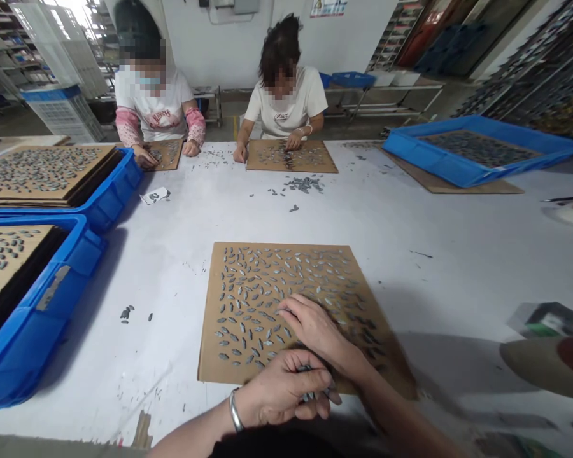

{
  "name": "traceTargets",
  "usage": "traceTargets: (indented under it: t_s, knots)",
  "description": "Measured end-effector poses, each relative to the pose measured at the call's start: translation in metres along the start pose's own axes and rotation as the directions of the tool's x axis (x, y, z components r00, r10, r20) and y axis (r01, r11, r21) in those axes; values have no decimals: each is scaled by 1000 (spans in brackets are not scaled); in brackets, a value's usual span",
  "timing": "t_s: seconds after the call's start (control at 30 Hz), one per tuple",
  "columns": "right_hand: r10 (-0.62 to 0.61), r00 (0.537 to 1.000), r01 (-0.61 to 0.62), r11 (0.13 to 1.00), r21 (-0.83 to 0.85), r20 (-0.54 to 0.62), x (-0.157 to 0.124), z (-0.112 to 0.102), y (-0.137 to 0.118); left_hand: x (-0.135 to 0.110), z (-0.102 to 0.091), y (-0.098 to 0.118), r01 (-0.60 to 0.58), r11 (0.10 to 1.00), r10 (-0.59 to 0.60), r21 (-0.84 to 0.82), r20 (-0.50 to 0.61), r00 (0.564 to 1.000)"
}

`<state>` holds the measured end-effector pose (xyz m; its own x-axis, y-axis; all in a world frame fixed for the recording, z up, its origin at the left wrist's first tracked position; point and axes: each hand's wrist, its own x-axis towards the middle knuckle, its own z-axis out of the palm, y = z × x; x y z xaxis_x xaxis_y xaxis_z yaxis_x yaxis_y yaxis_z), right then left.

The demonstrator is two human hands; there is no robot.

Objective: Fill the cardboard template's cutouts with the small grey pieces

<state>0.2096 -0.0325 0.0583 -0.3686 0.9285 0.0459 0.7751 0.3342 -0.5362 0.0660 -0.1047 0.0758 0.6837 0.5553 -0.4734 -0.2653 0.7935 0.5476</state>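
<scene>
A brown cardboard sheet (209, 356) lies on the table before me, covered with small grey leaf-shaped pieces (223, 356) in loose rows. My left hand (291, 388), with a silver bangle (235, 410) on its wrist, is curled around several of these grey pieces near the sheet's front edge. Over the middle of the sheet is my right hand (315, 327), its thumb and fingers pinched together low above the rows. A bit of grey shows at those fingertips; most of it is hidden by the fingers.
Two people (153, 108) sit across the white table (172, 254) with cardboard sheets of their own. Blue trays (38, 356) with loaded sheets stand at left; another blue tray (487, 175) is at far right. Loose grey pieces (305, 184) lie mid-table. A pale rounded object (530, 362) is at right.
</scene>
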Motion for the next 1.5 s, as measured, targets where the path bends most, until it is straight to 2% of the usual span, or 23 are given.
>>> traceTargets:
  t_s: [0.2,0.33,0.5,0.67,0.8,1.0,1.07,1.23,1.5]
  knots:
    - [52,989,-29,985,-168,137,7,0,-9,0,1,1,15,999,-14,40,-40,999]
    - [67,976,-4,956,-293,206,9,-6,-14,1,2,2,15,999,-13,40,-47,999]
    - [64,972,18,939,-344,225,10,-6,-17,2,3,1,9,999,-8,34,-32,999]
    - [65,977,3,947,-320,201,11,4,-15,4,2,-2,13,999,-11,32,-65,998]
    - [22,988,20,964,-264,154,11,9,-11,7,0,-6,4,999,-2,38,-47,999]
    - [-19,998,13,995,-98,-55,7,-9,8,9,-1,-7,-18,1000,19,18,-22,1000]
    - [-32,997,26,996,-90,-65,4,-16,13,8,0,-7,-18,1000,18,8,-20,1000]
    - [-66,995,77,986,-146,74,-1,-17,13,7,1,-6,-5,1000,5,13,14,1000]
    - [-38,979,89,962,-257,199,11,-15,7,9,-4,-10,-18,1000,18,0,10,1000]
